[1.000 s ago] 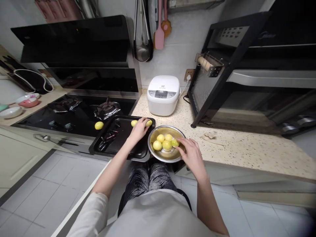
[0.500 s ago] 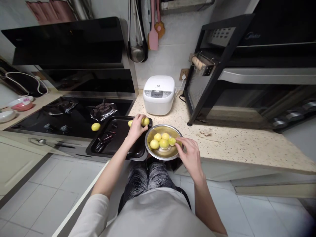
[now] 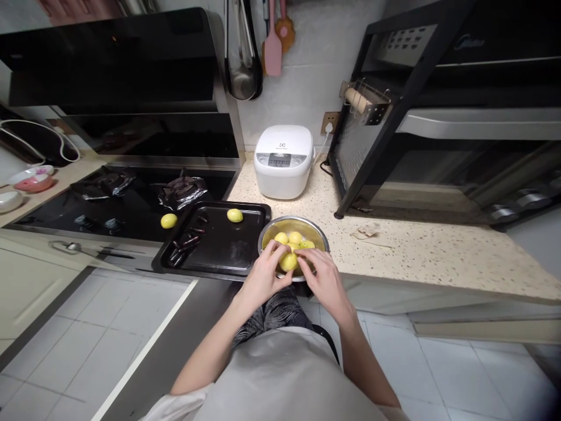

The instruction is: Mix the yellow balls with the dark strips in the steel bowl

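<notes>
Over the metal bowl [image 3: 322, 227], my left hand [image 3: 267, 272] is closed around a smooth yellow fruit, a lemon by its look [image 3: 288, 262]. My right hand [image 3: 322, 272] pinches the same lemon at its upper right, fingertips close to those of the left. Behind my fingers, several more yellow lemons [image 3: 295, 237] lie in the bowl, partly hidden. To the left, a single lemon [image 3: 235, 216] rests on the black baking tray [image 3: 219, 242], with dark purple, elongated pieces [image 3: 186, 242] along the tray's left side. Another lemon [image 3: 169, 220] sits on the stove edge beside the tray.
A white rice cooker [image 3: 284, 164] stands behind the bowl on the speckled counter [image 3: 416, 251]. The black gas stove [image 3: 144, 204] with foil-lined burners is on the left. A black rack [image 3: 350, 175] with an oven is on the right. A scrap of brown paper [image 3: 366, 232] lies nearby.
My left hand has moved from the tray to the bowl with a lemon. My right hand has moved left from the bowl's right side to meet it. One lemon remains on the tray.
</notes>
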`<state>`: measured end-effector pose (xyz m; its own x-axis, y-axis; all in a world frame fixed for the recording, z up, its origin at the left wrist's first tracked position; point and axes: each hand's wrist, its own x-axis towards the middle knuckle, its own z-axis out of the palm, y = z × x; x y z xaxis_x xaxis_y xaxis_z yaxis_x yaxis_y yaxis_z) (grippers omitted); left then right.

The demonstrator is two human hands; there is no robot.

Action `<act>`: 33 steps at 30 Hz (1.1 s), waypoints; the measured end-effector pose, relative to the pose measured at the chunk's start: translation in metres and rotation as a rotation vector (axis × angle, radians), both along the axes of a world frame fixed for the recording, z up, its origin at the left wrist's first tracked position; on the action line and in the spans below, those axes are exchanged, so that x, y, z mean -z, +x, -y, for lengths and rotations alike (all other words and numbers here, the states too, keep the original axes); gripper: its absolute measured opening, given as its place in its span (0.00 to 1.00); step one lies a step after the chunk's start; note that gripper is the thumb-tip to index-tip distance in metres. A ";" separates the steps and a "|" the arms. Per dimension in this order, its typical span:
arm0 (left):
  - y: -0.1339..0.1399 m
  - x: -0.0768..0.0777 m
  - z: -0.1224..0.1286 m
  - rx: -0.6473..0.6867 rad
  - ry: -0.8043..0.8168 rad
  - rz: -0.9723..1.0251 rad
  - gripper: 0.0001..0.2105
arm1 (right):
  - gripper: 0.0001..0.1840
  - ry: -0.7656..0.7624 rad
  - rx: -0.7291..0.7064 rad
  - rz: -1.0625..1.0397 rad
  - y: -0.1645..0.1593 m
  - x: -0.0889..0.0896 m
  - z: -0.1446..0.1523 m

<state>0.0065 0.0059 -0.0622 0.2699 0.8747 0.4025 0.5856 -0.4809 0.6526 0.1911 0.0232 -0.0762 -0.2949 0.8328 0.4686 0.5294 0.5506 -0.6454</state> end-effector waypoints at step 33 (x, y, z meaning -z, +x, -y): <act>-0.005 -0.008 -0.005 -0.118 -0.148 -0.231 0.12 | 0.26 0.040 -0.092 0.389 -0.003 -0.006 -0.038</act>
<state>0.0014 0.0109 -0.0541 0.2327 0.9501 0.2078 0.7727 -0.3104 0.5537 0.1883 0.0614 -0.0706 -0.5295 0.7777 0.3389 0.6772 0.6281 -0.3833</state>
